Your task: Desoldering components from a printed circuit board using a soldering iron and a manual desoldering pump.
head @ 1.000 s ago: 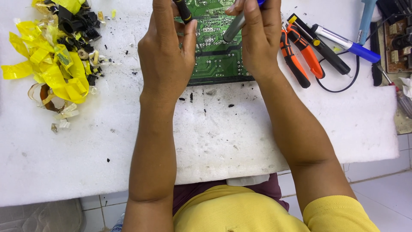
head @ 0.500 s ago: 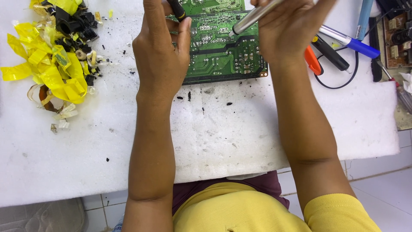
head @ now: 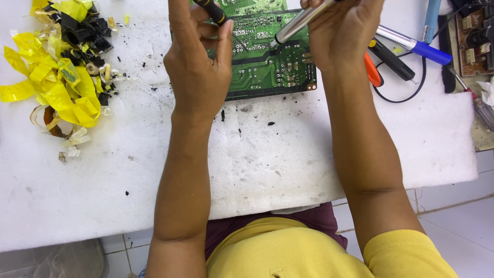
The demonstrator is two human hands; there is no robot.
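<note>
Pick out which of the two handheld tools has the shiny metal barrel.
The silver metal-barrelled tool in the right hand, its tip angled down onto the green circuit board. The left hand grips a tool with a black and yellow handle instead.

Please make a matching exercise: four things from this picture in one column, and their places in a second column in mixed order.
Things:
1. green circuit board
2. pile of yellow tape scraps
3. silver metal tool
4. blue-and-white pen-shaped tool

Places:
A. in the right hand
B. far left of the white mat
C. under both hands
D. right of the right hand

Pairs: 1-C, 2-B, 3-A, 4-D
</note>
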